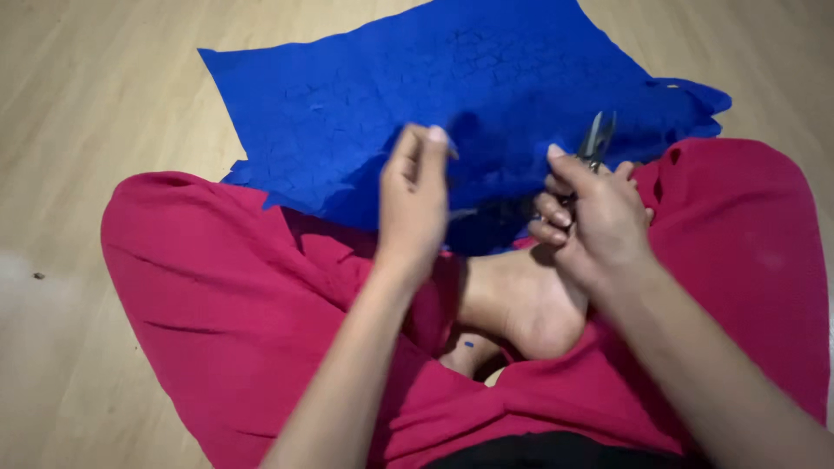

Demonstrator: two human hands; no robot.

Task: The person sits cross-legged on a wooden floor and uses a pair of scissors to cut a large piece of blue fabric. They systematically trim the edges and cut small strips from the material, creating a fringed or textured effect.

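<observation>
Cross-legged on wooden floor (78, 95), right hand (595, 221) closed around small metal scissors (596, 139), left hand (415, 204) raised, fingers loosely together, holding nothing visible, above blue cloth (417, 87), red trousers (234, 295).

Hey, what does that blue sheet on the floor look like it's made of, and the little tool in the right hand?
The blue sheet looks like matte felt or thin foam: flat, no sheen, ragged cut edges, faint scored lines across it. The tool in the right hand looks like bare metal, grey with a slight shine, its two thin blades apart; probably small snips or scissors.
</observation>
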